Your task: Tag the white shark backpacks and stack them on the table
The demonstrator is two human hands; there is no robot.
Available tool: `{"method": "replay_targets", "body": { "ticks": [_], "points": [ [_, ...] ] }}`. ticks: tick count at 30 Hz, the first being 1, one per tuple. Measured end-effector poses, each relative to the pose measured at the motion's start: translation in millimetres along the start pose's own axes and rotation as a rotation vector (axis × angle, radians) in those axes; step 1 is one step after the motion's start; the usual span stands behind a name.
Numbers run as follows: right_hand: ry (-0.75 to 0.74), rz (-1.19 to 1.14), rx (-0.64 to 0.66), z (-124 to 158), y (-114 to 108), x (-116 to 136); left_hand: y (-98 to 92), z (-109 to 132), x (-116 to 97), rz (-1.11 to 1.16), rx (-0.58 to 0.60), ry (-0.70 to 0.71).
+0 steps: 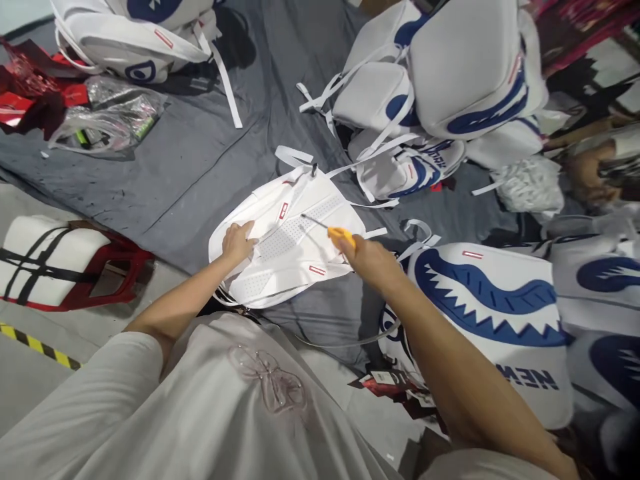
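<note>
A white backpack [320, 250] lies on the grey cloth with its straps and perforated back panel facing up. My left hand [239, 243] rests on its left part, fingers bent against the white material; whether it pinches a strap is hidden. Over the right part of the backpack, my right hand [367, 257] is closed around the yellow handle of a thin-shafted tool [341, 236]. The dark shaft points up and left above the back panel, near a small red label [284, 211].
White-and-blue backpacks are piled at the upper right [465, 67], right [490, 293] and upper left [150, 40]. Clear plastic bags [113, 113] and red packaging [30, 93] lie at the left. A red stool with a white cushion [55, 250] stands on the floor. Another person's hand [593, 170] shows far right.
</note>
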State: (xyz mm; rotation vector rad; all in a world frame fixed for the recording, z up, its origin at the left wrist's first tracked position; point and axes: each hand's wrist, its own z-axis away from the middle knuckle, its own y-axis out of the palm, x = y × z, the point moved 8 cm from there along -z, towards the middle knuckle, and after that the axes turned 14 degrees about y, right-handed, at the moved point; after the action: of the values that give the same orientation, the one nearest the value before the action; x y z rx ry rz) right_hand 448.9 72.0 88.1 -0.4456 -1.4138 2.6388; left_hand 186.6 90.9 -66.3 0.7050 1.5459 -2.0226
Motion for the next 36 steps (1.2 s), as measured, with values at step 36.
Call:
{"method": "replay_targets", "body": {
  "ticks": [36],
  "points": [
    [0.216, -0.056, -0.131, 25.1, 14.5, -132.2, 119.1, 78.0, -151.5, -0.334, 0.206, 0.391]
  ]
}}
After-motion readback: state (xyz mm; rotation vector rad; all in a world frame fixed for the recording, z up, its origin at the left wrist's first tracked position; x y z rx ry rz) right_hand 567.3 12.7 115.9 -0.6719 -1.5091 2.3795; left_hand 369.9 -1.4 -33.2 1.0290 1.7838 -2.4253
